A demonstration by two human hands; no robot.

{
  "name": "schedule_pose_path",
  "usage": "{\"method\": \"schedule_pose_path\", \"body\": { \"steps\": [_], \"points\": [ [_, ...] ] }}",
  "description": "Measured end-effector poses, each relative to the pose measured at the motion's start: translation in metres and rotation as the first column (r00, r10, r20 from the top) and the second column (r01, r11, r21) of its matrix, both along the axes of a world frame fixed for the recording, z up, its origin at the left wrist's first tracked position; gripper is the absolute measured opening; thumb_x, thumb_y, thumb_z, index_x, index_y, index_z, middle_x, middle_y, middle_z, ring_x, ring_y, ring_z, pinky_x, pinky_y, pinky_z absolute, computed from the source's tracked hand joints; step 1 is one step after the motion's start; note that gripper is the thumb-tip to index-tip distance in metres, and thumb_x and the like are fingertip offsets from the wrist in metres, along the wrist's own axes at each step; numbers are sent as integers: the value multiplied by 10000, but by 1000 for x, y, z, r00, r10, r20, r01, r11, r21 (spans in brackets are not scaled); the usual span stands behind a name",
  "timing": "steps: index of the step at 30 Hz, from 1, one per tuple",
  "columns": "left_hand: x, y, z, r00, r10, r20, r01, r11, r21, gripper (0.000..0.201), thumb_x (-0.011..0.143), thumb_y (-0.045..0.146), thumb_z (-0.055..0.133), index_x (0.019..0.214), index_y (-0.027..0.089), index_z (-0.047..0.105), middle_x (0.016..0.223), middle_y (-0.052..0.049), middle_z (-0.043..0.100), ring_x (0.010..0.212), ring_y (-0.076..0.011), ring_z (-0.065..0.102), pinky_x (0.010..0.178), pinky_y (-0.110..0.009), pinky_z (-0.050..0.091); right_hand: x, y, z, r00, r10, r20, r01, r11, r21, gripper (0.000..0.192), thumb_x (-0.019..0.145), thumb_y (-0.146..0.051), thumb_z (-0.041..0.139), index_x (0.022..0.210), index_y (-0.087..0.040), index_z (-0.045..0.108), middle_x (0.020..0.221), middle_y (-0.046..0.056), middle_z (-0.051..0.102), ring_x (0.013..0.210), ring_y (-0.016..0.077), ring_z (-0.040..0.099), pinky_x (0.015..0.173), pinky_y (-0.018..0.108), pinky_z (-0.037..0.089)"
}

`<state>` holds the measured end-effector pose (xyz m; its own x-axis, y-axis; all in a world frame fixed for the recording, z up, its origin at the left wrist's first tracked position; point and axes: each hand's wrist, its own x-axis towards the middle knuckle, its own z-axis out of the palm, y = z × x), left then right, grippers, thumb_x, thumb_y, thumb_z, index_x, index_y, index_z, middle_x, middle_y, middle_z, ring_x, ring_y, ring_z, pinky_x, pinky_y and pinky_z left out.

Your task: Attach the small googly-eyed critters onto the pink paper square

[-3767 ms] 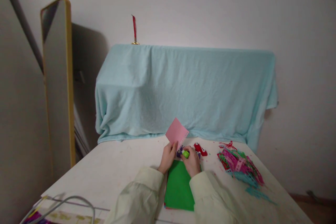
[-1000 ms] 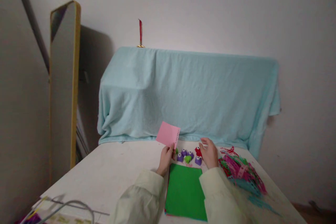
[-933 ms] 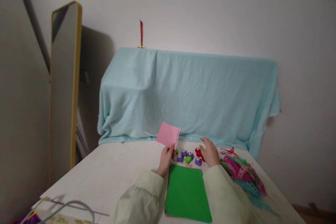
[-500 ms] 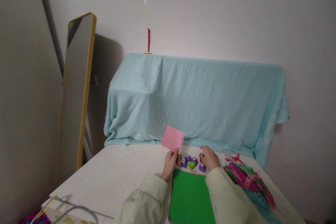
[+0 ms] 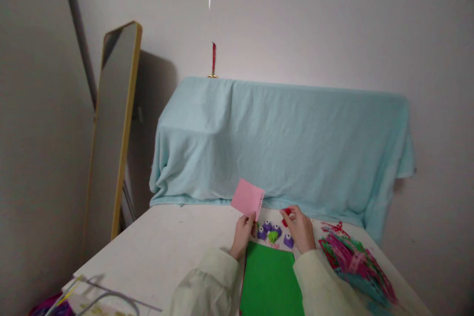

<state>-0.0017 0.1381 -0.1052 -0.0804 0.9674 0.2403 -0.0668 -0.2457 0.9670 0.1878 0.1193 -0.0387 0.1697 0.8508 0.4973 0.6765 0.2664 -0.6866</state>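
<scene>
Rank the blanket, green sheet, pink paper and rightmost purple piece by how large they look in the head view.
1. Blanket
2. Green sheet, though the bottom edge of the picture cuts it off
3. Pink paper, held in the left hand
4. Rightmost purple piece

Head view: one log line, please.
left hand: holds pink paper | right hand: holds red punch | purple punches: beyond green sheet

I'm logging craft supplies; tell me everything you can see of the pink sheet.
The pink sheet looks like thin paper, roughly square, with a row of small cut-outs along its right edge. It is tilted, one corner uppermost, and appears raised off the white table, the pale blue cloth behind. The left hand pinches it near its lower right corner.
</scene>
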Motion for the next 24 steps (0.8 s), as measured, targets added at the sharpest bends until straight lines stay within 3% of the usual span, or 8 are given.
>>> {"method": "schedule_pose_path", "body": {
  "steps": [2,5,7,10,12,16,20,24],
  "points": [
    [1,0,0,1000,-5,-2,5,1000,-8,590,795,671,420,578,135,540,411,12,476,391,-107,455,444,-219,329,-10,-5,0,895,189,-405,-167,982,89,322,762,-474,620,933,-204,581,872,71,682,720,210,649,635,318,488],
    [1,0,1,999,-44,3,44,999,-7,588,802,664,419,585,132,543,408,11,475,390,-108,455,440,-219,322,-23,-8,-12,500,306,-810,-325,933,151,372,743,-438,665,1010,-197,572,886,68,689,753,216,669,665,334,536],
    [1,0,1,998,-68,1,68,998,6,579,811,651,419,600,129,550,417,9,486,392,-108,458,444,-219,325,-28,-6,-24,271,263,-926,-347,924,161,356,713,-393,706,986,-193,596,910,65,692,808,210,673,735,339,557],
    [2,0,1,997,-82,-12,82,996,15,576,817,645,415,622,124,563,434,4,502,394,-108,461,450,-222,330,-30,-2,-38,92,208,-974,-404,901,155,308,686,-334,739,926,-176,630,990,81,680,961,221,645,813,326,564],
    [2,0,3,995,-100,-20,101,995,17,583,819,649,405,620,124,565,430,3,499,394,-110,460,449,-225,329,-29,-2,-43,66,224,-972,-445,879,172,306,675,-289,755,934,-177,637,1055,76,662,1043,217,610,854,304,553],
    [3,-2,6,992,-120,-35,121,993,14,605,806,669,398,584,129,555,412,5,481,394,-112,455,463,-230,342,-34,-8,-44,134,226,-965,-473,870,138,321,639,-265,788,912,-180,641,1028,65,669,1007,209,625,804,272,560],
    [3,-6,10,991,-91,-94,92,996,7,604,802,675,398,592,131,555,430,4,488,415,-114,458,477,-230,346,-43,-11,-44,223,171,-960,-532,846,27,294,704,-381,726,863,-162,609,835,70,689,650,147,645,563,245,523],
    [4,-11,15,981,3,-193,9,998,63,572,821,639,404,585,137,543,459,7,498,456,-115,458,495,-226,331,-48,-13,-39,289,189,-938,-632,774,-39,392,758,-540,598,706,-156,543,585,17,601,355,64,410,344,195,260]
  ]
}}
